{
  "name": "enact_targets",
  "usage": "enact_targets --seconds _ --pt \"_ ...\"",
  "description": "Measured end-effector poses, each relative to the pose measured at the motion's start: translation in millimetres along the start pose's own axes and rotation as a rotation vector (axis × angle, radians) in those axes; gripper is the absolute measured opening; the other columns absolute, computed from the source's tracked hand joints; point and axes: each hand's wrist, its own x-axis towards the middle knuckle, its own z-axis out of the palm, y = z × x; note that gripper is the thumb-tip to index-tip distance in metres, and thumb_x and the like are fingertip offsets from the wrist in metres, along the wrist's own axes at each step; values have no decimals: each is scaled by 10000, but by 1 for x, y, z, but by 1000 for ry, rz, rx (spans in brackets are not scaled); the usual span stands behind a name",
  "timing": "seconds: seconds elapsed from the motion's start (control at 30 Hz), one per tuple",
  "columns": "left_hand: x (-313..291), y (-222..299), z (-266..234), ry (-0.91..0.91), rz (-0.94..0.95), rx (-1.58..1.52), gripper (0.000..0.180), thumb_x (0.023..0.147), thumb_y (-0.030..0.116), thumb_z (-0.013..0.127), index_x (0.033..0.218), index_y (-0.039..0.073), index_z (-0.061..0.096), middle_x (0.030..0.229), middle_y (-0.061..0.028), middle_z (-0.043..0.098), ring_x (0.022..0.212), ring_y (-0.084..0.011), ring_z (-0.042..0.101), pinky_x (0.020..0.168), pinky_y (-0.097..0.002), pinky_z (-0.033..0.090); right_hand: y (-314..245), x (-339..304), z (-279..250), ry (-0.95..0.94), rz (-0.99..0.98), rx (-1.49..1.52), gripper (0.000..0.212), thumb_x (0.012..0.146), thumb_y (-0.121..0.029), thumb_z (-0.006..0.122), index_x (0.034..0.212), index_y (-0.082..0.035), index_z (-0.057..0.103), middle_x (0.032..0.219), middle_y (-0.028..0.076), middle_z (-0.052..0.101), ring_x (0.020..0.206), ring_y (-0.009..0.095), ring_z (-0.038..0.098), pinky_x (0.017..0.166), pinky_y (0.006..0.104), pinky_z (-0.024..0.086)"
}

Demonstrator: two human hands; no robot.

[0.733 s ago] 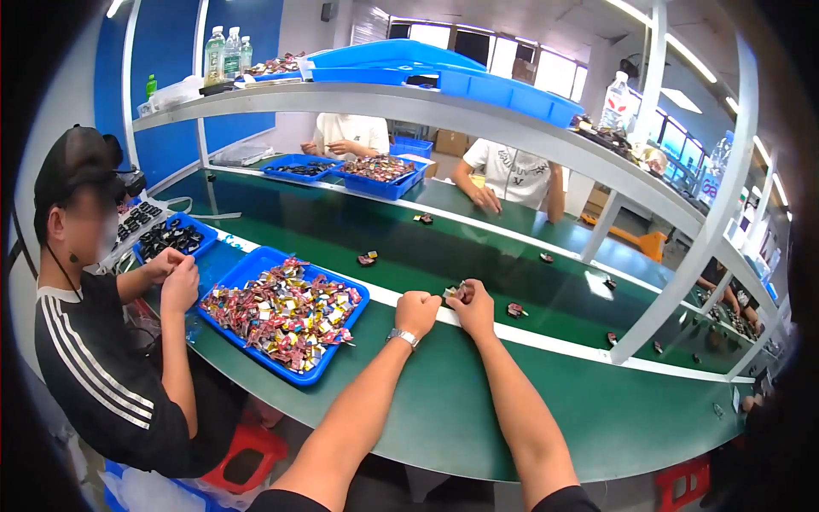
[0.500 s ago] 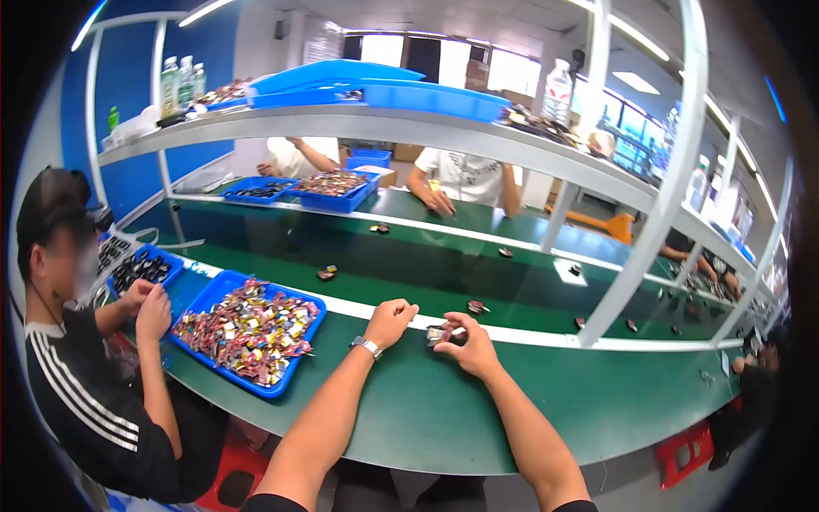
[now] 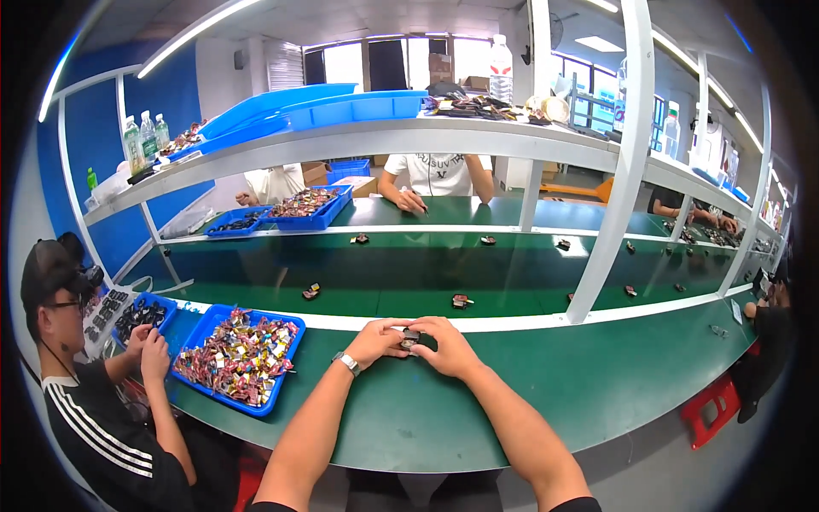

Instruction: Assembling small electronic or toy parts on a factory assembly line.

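Over the green bench, my left hand (image 3: 375, 343) and my right hand (image 3: 444, 346) meet around a small dark part (image 3: 410, 338) with a paler patch on its lower side. Fingers of both hands close on it from either side; its exact kind is too small to make out. Just past the white strip, a small part with reddish wrapping (image 3: 461, 300) lies on the dark green belt (image 3: 375, 277). To the left of my forearm stands a blue tray (image 3: 294, 341) heaped with small red, yellow and silver parts.
A co-worker (image 3: 94, 384) sits at my left, beside a smaller blue tray of black parts (image 3: 141, 316). A white upright post (image 3: 610, 188) and a raised shelf (image 3: 341, 141) cross the bench. More people work opposite and at far right. Several parts dot the belt.
My left hand has come together with my right around the small part; before, they were apart and the right alone held it. The view has shifted, and parts on the belt have moved left.
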Motion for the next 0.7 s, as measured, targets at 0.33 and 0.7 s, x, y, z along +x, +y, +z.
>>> enact_targets --seconds 0.33,0.7 --pt "3 -5 1 -43 23 -45 306 885 -75 524 1181 3 519 1066 -139 646 979 -209 653 863 -351 587 -4 0 3 32 46 -141 87 822 -141 696 895 -95 710 1230 76 573 1189 275 497 983 376 439" --pt "0 -7 -1 -176 61 -17 406 881 -62 553 1277 -2 491 1177 -128 615 1050 -204 628 918 -340 557 -3 2 1 -2 57 -98 87 838 -114 626 863 -37 657 1223 104 576 1182 286 495 981 384 440"
